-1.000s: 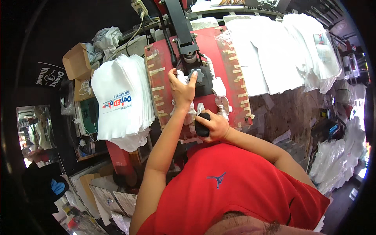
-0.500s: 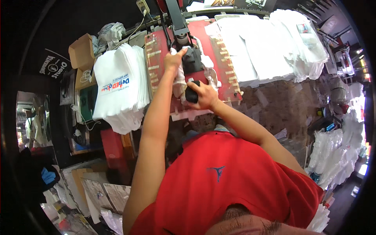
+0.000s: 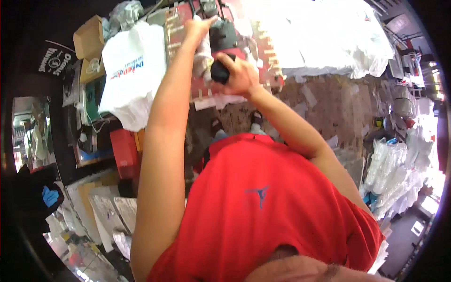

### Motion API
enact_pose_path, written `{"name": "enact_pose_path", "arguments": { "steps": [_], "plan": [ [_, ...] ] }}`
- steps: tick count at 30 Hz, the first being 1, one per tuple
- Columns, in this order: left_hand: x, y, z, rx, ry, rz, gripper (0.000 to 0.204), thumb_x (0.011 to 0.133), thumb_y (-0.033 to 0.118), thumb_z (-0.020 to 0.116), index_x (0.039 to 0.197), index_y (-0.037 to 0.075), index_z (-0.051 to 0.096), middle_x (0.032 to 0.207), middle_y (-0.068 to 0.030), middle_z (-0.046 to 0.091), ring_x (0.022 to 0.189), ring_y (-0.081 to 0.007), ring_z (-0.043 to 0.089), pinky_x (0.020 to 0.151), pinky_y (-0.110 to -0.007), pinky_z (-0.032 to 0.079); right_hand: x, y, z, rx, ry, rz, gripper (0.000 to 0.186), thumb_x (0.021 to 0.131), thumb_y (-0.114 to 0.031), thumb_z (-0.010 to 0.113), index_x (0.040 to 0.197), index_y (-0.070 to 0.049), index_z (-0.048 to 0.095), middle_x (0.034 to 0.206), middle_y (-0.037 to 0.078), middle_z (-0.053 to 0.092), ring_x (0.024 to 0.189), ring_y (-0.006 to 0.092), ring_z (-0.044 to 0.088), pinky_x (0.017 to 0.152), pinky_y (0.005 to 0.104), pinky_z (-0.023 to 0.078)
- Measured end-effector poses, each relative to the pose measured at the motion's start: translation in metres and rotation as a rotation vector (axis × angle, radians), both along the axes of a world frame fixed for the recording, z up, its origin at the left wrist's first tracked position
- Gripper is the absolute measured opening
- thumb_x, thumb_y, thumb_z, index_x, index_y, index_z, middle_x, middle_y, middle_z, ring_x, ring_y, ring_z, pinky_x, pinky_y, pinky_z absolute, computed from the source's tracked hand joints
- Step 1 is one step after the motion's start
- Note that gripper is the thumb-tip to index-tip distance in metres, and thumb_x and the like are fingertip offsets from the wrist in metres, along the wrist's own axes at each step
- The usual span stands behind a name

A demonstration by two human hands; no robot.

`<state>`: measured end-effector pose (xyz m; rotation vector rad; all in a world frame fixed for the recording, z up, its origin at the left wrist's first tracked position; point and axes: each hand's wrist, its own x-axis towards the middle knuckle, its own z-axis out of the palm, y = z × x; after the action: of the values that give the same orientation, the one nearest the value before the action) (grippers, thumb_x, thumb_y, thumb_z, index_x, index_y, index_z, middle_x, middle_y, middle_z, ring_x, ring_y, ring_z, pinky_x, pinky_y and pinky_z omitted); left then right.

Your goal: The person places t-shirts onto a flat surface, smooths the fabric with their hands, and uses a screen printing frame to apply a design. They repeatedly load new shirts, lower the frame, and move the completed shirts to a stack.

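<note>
My left hand (image 3: 197,32) is closed round a white-wrapped bar (image 3: 203,51) on the left side of a press-like machine. Its thumb reaches over toward a black box-shaped part (image 3: 222,35) in the machine's middle. My right hand (image 3: 243,76) grips a black rounded handle (image 3: 220,73) at the machine's near end, lower and nearer to me than my left hand. Under the machine lies a red board (image 3: 270,56) with pieces of pale tape along its edges. White material, partly hidden by my hands, surrounds the black part.
A stack of white printed bags (image 3: 134,66) stands left of the board, with an open cardboard box (image 3: 88,40) beyond it. White sheets (image 3: 324,37) cover the right side. Plastic-wrapped goods (image 3: 387,164) sit at far right. My feet (image 3: 256,117) stand on the worn floor below.
The view has tilted down, so the machine, bags and board sit higher in the picture and more floor shows. Both hands keep their grips; no clear shift against the machine.
</note>
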<state>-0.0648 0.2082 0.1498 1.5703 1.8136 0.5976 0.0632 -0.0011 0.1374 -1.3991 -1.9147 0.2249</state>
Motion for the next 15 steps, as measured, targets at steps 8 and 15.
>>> {"name": "enact_pose_path", "arguments": {
  "steps": [8, 15],
  "plan": [
    [-0.02, 0.001, -0.02, 0.087, -0.15, -0.123, 0.078, 0.081, 0.056, 0.075, 0.12, -0.011, 0.066, 0.115, -0.0218, 0.071, 0.11, -0.0272, 0.066, 0.091, -0.038, 0.051, 0.004, 0.002, 0.025, -0.086, 0.068, 0.059, 0.06, 0.071, -0.032, 0.08, 0.124, -0.015, 0.056, 0.1, 0.019, 0.069, 0.092, 0.0418, 0.067, 0.078, 0.0487, 0.054],
    [-0.051, -0.115, 0.001, 0.093, -0.41, -0.123, 0.069, 0.088, 0.059, 0.064, 0.109, -0.007, 0.07, 0.099, -0.0159, 0.073, 0.095, -0.0288, 0.07, 0.087, -0.037, 0.052, 0.021, 0.001, 0.057, -0.116, 0.367, 0.186, 0.053, 0.075, -0.026, 0.078, 0.124, -0.014, 0.06, 0.098, 0.015, 0.07, 0.087, 0.03, 0.07, 0.081, 0.0409, 0.055]
  ]
}}
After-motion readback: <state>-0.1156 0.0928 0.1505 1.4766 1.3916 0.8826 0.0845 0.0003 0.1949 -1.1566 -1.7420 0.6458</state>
